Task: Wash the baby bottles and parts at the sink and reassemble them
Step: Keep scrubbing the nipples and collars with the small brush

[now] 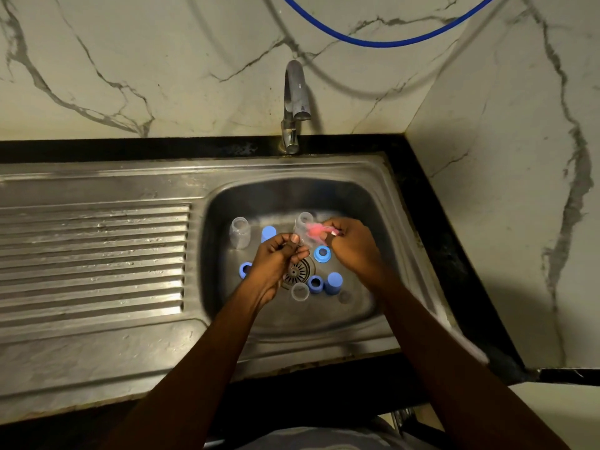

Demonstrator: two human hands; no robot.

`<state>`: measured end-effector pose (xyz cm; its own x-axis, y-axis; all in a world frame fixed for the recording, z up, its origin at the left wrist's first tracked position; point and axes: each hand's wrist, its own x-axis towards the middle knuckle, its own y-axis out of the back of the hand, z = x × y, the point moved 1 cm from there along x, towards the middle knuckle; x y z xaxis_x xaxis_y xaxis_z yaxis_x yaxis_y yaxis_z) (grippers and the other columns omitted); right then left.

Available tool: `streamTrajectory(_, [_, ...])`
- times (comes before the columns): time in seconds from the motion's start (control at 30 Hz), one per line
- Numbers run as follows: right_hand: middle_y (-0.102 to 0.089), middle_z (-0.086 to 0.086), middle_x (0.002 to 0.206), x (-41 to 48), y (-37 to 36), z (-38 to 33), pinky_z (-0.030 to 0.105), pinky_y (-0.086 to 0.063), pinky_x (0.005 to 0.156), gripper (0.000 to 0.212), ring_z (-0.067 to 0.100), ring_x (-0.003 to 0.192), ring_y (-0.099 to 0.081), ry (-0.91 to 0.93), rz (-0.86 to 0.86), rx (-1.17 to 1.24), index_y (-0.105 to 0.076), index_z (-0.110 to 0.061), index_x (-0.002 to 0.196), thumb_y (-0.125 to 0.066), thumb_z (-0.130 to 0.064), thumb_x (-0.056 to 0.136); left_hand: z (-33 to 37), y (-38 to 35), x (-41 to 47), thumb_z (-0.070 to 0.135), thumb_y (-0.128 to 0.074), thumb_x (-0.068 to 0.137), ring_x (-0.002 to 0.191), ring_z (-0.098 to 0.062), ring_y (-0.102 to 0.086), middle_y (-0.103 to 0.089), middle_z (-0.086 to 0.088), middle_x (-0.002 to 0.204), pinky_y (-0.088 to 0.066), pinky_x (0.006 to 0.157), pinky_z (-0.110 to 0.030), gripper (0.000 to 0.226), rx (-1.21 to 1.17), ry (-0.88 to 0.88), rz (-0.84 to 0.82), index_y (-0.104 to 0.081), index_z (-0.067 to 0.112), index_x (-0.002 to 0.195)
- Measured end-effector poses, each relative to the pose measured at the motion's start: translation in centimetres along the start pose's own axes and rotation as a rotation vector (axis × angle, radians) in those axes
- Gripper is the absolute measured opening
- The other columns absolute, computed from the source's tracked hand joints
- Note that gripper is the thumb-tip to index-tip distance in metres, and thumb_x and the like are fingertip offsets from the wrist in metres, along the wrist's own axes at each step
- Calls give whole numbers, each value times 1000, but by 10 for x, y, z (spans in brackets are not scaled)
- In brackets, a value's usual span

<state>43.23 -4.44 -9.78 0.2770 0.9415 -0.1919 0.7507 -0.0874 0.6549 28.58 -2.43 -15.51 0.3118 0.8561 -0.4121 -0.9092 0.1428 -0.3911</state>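
Observation:
Both hands are down in the steel sink basin (227,306). My left hand (276,258) has its fingers curled around a clear baby bottle (304,226) that tilts up to the right. My right hand (350,246) pinches a pink scrubbing item (315,231) against the bottle's side; it is blurred. A second clear bottle (240,232) stands at the left of the basin. Blue caps (268,233) (334,282) and blue collar rings (322,253) (245,269) (315,283) lie around the drain (297,271). A clear small part (300,292) sits near the drain.
The tap (293,105) stands at the back centre, with no water visible. A ribbed steel drainboard (94,258) stretches to the left. Black counter edging (431,203) and marble walls close the right side. A blue hose (383,40) hangs on the wall above.

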Motion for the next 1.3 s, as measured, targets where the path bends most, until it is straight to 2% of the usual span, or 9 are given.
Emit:
streamTrajectory(0.2, [-68, -4, 65, -4, 5, -2, 35, -54, 69, 29, 13, 67, -65, -23, -80, 85, -66, -25, 60, -70, -44, 83, 2, 5, 3, 9, -53, 100, 86, -25, -57, -59, -18, 87, -55, 87, -29, 21, -15, 21, -56, -67, 5, 85])
streamTrajectory(0.4, [-62, -12, 70, -7, -9, -3, 27, -49, 64, 31, 4, 68, -59, -6, 24, -45, -58, -32, 66, -58, -51, 90, 10, -1, 6, -2, -51, 97, 94, -19, -71, -75, -12, 96, -58, 83, -24, 16, -128, 43, -99, -66, 0, 100])
streamTrajectory(0.53, [-69, 3, 80, -12, 0, -4, 34, -51, 68, 31, 18, 73, -64, -2, -40, -5, -68, -16, 79, -60, -43, 92, 6, 4, 8, 4, -56, 95, 95, -24, -68, -69, -18, 104, -55, 90, -30, 13, -67, 59, -82, -68, 2, 100])
streamTrajectory(0.73, [-62, -8, 71, -14, -9, -2, 30, -49, 68, 27, 9, 67, -59, -53, 61, 71, -64, -22, 76, -56, -39, 95, 3, 1, 5, 20, -64, 94, 79, -19, -60, -66, -13, 94, -52, 76, -29, 11, -75, 46, -72, -70, 11, 94])
streamTrajectory(0.87, [-61, 1, 66, -16, -4, 5, 27, -44, 60, 23, 12, 60, -54, -56, -109, 112, -65, -14, 72, -62, -23, 93, 1, -1, 3, 8, -56, 98, 77, -13, -63, -71, -1, 79, -55, 73, -20, 14, -149, 29, -58, -67, 10, 90])
streamTrajectory(1.0, [-69, 5, 75, -14, -1, 6, 37, -52, 70, 26, 20, 71, -64, -50, 88, 153, -69, -12, 78, -64, -34, 91, -5, -4, 5, 3, -55, 97, 76, -11, -63, -69, 0, 78, -56, 75, -19, 10, -117, 26, -21, -64, 6, 95])
streamTrajectory(1.1, [-64, -4, 70, -17, -2, 2, 20, -48, 61, 18, 9, 65, -58, -30, -95, 132, -70, -15, 79, -65, -26, 92, -5, -9, 8, -4, -53, 95, 73, -13, -66, -70, -3, 82, -56, 74, -23, 16, -106, 1, -5, -64, 7, 94])
streamTrajectory(1.17, [-65, 6, 72, -13, 2, 9, 22, -46, 59, 18, 13, 67, -56, -54, -188, 80, -71, -7, 80, -64, -20, 91, -3, -11, 8, -6, -52, 95, 72, -12, -66, -71, -1, 79, -55, 68, -20, 18, -105, 1, -19, -64, 7, 92])
streamTrajectory(1.3, [-65, 10, 69, -2, 11, 35, 29, -45, 56, 15, 17, 63, -56, -200, 24, 260, -69, -9, 78, -63, -18, 88, -2, -20, 15, -1, -54, 97, 88, -17, -70, -71, -7, 89, -57, 73, -20, 12, -61, 39, -26, -63, 5, 93])
